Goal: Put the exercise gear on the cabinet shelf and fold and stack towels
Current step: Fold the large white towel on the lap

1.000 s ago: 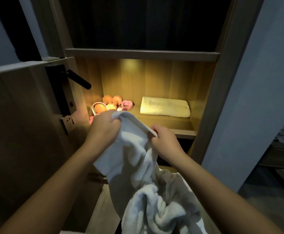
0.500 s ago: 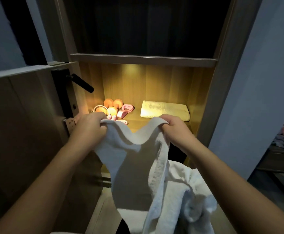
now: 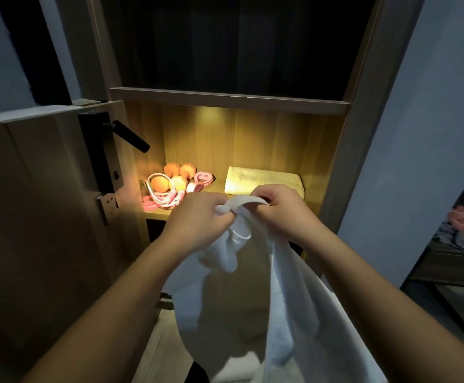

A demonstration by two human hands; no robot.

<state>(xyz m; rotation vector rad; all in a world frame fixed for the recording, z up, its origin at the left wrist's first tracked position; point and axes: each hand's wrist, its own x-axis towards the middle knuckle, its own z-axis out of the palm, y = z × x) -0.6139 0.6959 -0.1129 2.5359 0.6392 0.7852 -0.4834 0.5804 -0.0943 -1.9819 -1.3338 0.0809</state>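
Pinching white terry towel [image 3: 294,299] at top edge, probably its hem, left hand [image 3: 197,219] and right hand [image 3: 283,214] close together.

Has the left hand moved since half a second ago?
Yes. The left hand, gripping the white towel, shifted right, from below the exercise gear toward the folded towel.

White towel [image 3: 289,299], pale yellow folded towel [image 3: 264,181], orange dumbbells [image 3: 179,170], pink jump rope [image 3: 167,199], black door handle [image 3: 130,136]

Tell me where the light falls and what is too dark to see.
Head view: warm light reaches only the shelf, the folded towel and the exercise gear; the compartment above is black; the left hand, right hand and white towel are dim.
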